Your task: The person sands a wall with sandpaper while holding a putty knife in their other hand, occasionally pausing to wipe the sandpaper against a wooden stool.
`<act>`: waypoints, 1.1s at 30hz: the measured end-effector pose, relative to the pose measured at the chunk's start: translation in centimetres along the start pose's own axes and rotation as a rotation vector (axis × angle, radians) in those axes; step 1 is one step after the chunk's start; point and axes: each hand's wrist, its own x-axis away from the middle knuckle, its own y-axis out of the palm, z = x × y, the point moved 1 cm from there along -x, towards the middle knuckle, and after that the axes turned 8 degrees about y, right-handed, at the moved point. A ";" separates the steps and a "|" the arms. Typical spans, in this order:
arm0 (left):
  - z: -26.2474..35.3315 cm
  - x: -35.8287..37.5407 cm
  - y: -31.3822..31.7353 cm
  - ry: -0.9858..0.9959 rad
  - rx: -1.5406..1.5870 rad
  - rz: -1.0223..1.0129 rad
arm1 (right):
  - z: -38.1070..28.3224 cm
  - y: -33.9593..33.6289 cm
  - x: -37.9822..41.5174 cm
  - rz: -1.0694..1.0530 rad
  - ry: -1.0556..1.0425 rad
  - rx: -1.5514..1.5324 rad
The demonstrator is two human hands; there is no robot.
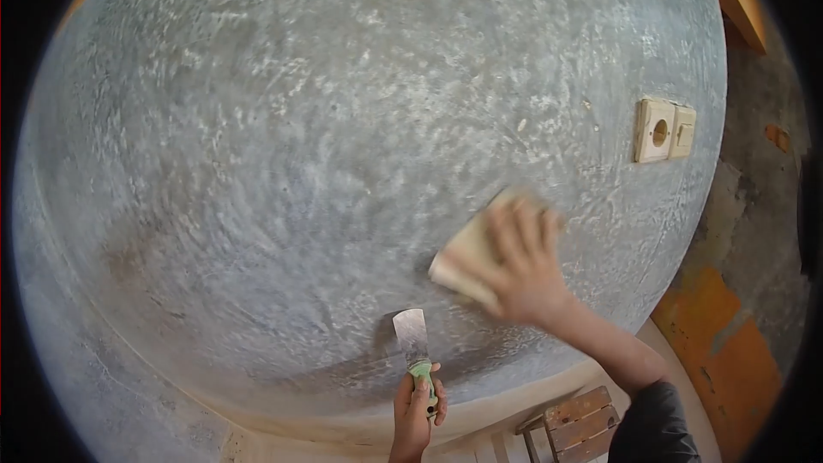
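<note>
My left hand [413,407] is closed around the green handle of a putty knife [411,334], its metal blade pointing up in front of the lower wall. Higher and to the right, my right hand [525,270] presses a beige folded sheet of sandpaper [467,259] flat against the grey wall [283,163]. Motion blurs the fingers of that hand and the sheet's edges, and the side facing the wall is hidden. The wall's surface is rough and mottled, with pale streaks and a brownish patch at lower left.
A socket and switch plate [658,131] is fixed to the wall at right. Below, a slatted wooden stool [583,422] stands near my right arm. Past the wall's right edge lies a worn surface with orange paint [716,334].
</note>
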 end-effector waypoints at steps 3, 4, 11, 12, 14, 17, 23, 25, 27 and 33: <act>0.5 0.0 -0.4 0.014 -0.051 0.000 | 0.4 -1.0 -0.1 -0.268 -0.297 -0.078; 0.6 0.1 -0.4 0.020 -0.045 0.012 | 1.6 -1.2 -1.5 -0.267 -0.310 -0.084; 0.8 0.0 0.8 0.031 -0.026 0.067 | 1.7 -1.1 0.6 -0.285 -0.406 -0.205; 0.7 0.1 0.8 0.045 -0.017 0.066 | 2.6 -1.2 0.1 -0.285 -0.412 -0.211; 0.3 0.1 0.7 0.054 -0.017 0.088 | 5.3 -1.3 -2.4 0.131 -0.074 -0.005; 0.0 0.1 0.6 0.066 -0.003 0.106 | 3.3 -2.0 -2.6 0.063 0.022 0.048; 0.3 -0.3 -0.8 0.079 0.000 0.142 | 2.9 -1.4 -2.0 0.007 -0.047 -0.094; 0.6 -0.3 -1.4 0.077 0.000 0.136 | 2.1 -1.1 -2.4 0.045 0.049 -0.057; 1.3 -0.6 -2.3 0.071 -0.011 0.104 | -0.2 0.2 -0.6 -0.002 -0.050 -0.043; 5.1 -1.1 -7.6 0.023 -0.011 0.016 | -3.3 -0.3 -3.7 0.064 0.154 0.045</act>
